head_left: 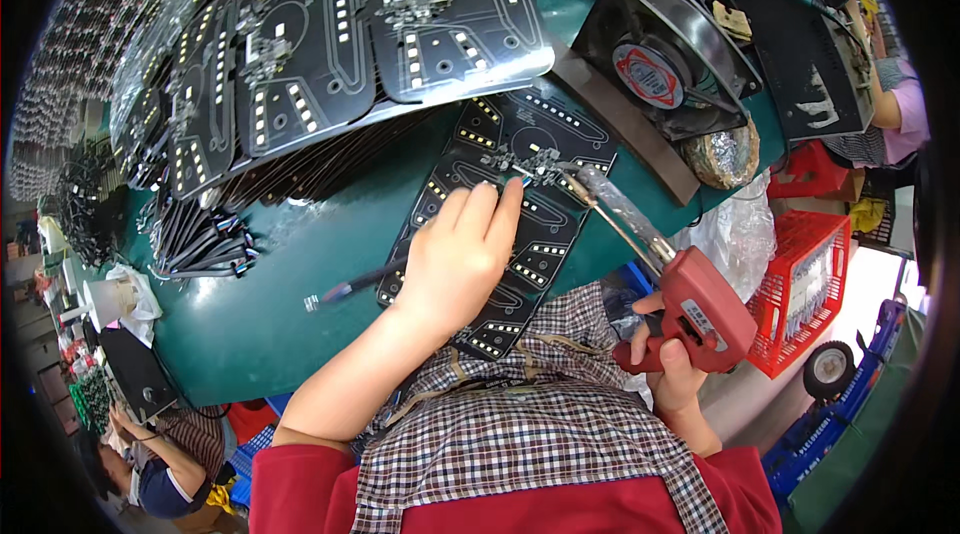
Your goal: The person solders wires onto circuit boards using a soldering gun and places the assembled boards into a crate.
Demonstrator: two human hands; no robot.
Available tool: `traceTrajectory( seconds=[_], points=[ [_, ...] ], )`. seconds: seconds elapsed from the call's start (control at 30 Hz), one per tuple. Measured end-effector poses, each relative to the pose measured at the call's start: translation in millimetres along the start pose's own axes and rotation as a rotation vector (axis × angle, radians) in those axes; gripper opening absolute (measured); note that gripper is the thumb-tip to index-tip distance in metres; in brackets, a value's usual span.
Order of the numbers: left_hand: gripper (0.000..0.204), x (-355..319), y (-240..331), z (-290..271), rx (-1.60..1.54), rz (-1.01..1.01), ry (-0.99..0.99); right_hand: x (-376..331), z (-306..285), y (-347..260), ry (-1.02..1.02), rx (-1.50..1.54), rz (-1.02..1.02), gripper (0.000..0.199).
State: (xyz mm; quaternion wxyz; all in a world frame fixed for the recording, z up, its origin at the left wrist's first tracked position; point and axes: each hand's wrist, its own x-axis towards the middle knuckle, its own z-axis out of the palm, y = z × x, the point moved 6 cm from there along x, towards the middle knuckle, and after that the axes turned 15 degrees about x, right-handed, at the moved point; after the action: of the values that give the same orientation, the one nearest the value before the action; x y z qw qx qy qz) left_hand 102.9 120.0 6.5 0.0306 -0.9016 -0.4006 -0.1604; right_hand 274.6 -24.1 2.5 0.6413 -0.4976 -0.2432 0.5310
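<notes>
Right hand [681, 380] clasping soldering gun [706, 312], left grip [458, 252] unclear, circuit board [546, 226] by table [235, 339] edge, room leftward

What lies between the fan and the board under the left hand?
A brown bar lies between the fan and the board under the left hand, as the head view shows.

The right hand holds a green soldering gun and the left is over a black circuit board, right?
Not quite: the head view shows a red soldering gun. The right hand does hold it, with the left hand over a black circuit board.
</notes>
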Motion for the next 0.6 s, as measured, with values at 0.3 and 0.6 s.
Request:
traceTrajectory(
  seconds=[0.3,0.6],
  points=[
    [0.035,-0.2,6.1,8.6,-0.004,-0.162,-0.077,28.8,6.0,4.4,0.011,0.162,0.136,0.058],
    [0.031,-1.2,2.4,12.3,-0.074,-0.187,-0.028,35.2,7.8,3.3,-0.007,0.157,0.131,0.053]
  ],
)
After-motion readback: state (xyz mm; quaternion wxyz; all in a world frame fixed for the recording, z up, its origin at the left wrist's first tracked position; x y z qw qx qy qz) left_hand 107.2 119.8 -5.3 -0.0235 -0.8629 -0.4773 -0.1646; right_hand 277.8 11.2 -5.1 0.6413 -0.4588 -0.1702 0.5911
